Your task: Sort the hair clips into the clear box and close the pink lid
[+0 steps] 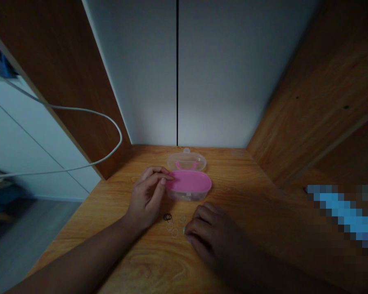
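A small oval plastic box (190,197) with clear sides and a pink top surface (191,181) sits on the wooden surface. Its clear lid (187,158) stands open behind it, with a pink handle. My left hand (149,194) is at the box's left end, fingers bent over the pink rim and thumb close beside them. In front of the box lie several small elastic bands (175,232), some pale and some dark (167,217). To their right, my right hand (210,230) is closed low over the wood, with a pale bluish band (184,230) at its fingertips.
White panels (208,81) with a dark seam rise behind the box. Brown wooden boards (319,98) flank the surface. A white cable (88,110) loops in from the left. At the right, a blue shape (340,210) is pixelated.
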A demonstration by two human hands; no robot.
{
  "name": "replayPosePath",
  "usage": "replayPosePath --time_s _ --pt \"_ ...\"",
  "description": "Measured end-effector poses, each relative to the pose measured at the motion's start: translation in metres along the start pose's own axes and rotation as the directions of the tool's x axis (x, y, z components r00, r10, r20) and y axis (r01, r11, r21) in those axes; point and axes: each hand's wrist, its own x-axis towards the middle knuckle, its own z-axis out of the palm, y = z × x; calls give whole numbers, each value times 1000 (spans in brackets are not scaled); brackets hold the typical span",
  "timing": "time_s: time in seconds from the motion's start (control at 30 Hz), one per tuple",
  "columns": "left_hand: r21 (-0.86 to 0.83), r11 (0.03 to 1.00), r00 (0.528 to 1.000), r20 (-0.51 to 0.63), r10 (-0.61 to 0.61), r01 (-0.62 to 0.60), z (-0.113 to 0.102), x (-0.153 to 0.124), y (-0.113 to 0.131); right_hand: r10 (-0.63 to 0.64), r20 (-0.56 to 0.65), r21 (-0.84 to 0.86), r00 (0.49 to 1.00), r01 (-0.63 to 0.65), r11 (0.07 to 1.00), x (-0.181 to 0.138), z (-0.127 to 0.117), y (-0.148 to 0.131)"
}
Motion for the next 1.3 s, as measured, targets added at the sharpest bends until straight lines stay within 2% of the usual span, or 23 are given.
replayPosePath --time_s 0.33,0.57,0.73,1.03,1.3 --pt "-2 1000 1000 -4 -6 6 1 0 0 45 -44 -48 998 -47 998 4 7 2" --pt "0 1000 1000 -8 -2 2 0 1 2 -175 2 -6 984 175 984 -1 4 1" --pt "-2 1000 1000 -6 -3 3 0 1 1 -125 -35 46 991 127 991 -2 -1 1" --pt "-3 1000 1000 -2 -5 5 0 1 1 -96 -21 9 995 96 995 -2 -3 -4" --pt "-4 1000 1000 -4 5 -5 0 0 2 -113 -128 23 985 117 993 -3 1 -1"
